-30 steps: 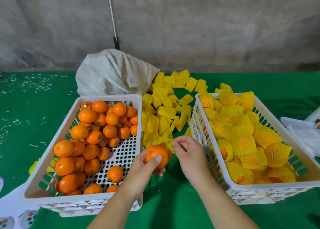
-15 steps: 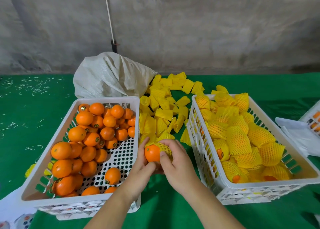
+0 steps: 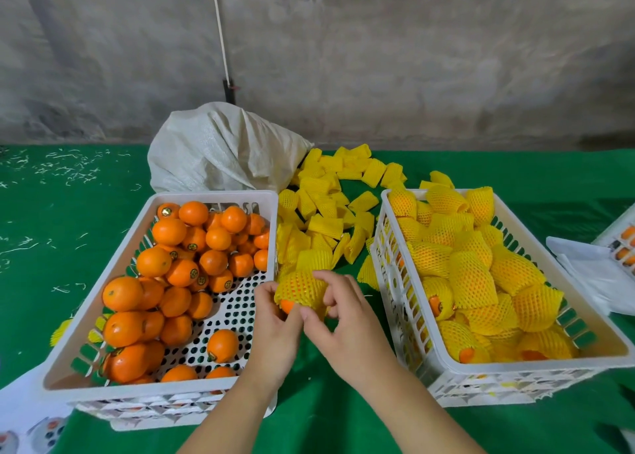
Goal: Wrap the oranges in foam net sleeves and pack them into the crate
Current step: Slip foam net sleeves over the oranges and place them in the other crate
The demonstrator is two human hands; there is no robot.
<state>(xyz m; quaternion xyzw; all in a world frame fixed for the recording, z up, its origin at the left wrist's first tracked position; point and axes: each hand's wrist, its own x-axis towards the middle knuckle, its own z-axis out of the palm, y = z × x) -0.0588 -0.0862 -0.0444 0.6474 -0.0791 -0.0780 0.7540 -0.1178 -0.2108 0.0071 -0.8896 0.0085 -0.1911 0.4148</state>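
Gripping netted orange (image 3: pixel 298 290) both sides, left hand (image 3: pixel 275 319), right hand (image 3: pixel 343 319); sleeve mouth facing down-left

An orange (image 3: pixel 288 305) sits almost wholly inside a yellow foam net sleeve (image 3: pixel 300 288), only its lower end bare — held above the green cloth between the two crates. The left white crate (image 3: pixel 103 275) holds loose bare oranges (image 3: pixel 171 268). The right white crate (image 3: pixel 388 257) is piled with sleeved oranges (image 3: pixel 470 278), and flat spare sleeves (image 3: pixel 326 213) lie heaped between and behind the crates.
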